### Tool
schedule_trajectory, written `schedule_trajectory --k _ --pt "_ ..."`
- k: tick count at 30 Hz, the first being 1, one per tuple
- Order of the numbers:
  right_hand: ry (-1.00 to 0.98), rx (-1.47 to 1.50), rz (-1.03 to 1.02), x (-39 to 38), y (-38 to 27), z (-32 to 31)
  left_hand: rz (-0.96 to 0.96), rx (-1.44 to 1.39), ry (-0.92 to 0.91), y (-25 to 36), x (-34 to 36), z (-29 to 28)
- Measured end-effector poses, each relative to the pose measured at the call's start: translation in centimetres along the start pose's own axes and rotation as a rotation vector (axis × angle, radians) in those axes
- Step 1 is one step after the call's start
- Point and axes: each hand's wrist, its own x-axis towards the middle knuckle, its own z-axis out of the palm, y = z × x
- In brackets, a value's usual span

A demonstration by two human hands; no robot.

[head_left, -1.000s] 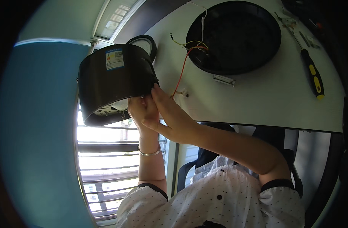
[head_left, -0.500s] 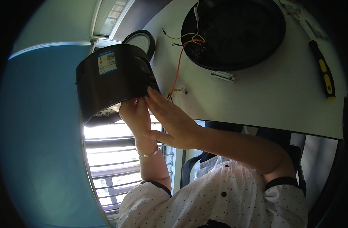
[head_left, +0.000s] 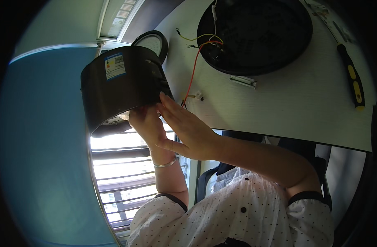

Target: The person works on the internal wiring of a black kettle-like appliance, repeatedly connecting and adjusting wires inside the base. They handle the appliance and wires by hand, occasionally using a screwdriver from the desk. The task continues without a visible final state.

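A dark brown-black cylindrical appliance housing [head_left: 126, 84] with a label on its side is tilted at the table's left edge, its open end facing toward me. My left hand [head_left: 146, 123] reaches up into that open end; its fingertips are hidden inside and behind my right hand. With fingers stretched out, my right hand [head_left: 190, 133] lies against the housing's lower right edge, beside the left hand. Some pale inner parts [head_left: 118, 119] show within the opening. A red wire [head_left: 192, 78] runs from near my hands to a round black base [head_left: 254, 37] on the table.
Yellow and white wires also come out of the base. A metal bracket [head_left: 243, 81] lies below it, and a small white fitting [head_left: 199, 96] nearer my hands. A black-and-yellow screwdriver [head_left: 352, 78] lies right. Behind the housing stands a round dark-rimmed part [head_left: 163, 43]. A barred window [head_left: 131, 177] is lower left.
My left wrist and forearm have shifted slightly to the right, and the housing has moved a little up and left. My right hand has stayed nearly in place.
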Motion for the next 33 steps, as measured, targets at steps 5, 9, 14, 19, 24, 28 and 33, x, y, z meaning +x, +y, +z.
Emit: schedule_trajectory --k 5,9,14,19,24,28,33 --pt "-0.034 0.038 0.029 0.1 -0.3 -0.4 -0.015 -0.113 0.01 -0.6 -0.2 -0.1" --pt "-0.054 0.066 0.045 0.1 -0.4 -0.6 -0.043 -0.089 0.017 -0.4 -0.2 -0.3" --pt "-0.019 0.083 0.026 -0.2 0.0 -0.3 -0.071 -0.049 -0.026 -0.1 0.0 -0.6" --pt "-0.001 0.172 0.017 -0.4 0.0 -0.5 -0.073 -0.102 -0.047 0.4 0.2 -0.9" --pt "0.092 0.392 0.118 -0.8 0.1 -0.5 -0.068 -0.218 -0.08 0.3 -0.2 -1.1" --pt "0.294 0.504 0.113 -1.2 0.9 -1.0 -0.083 -0.236 -0.122 0.8 -0.5 -1.6" --pt "0.352 0.303 0.059 -1.5 1.2 -2.0 -0.086 -0.197 -0.107 0.8 -0.9 -1.5"
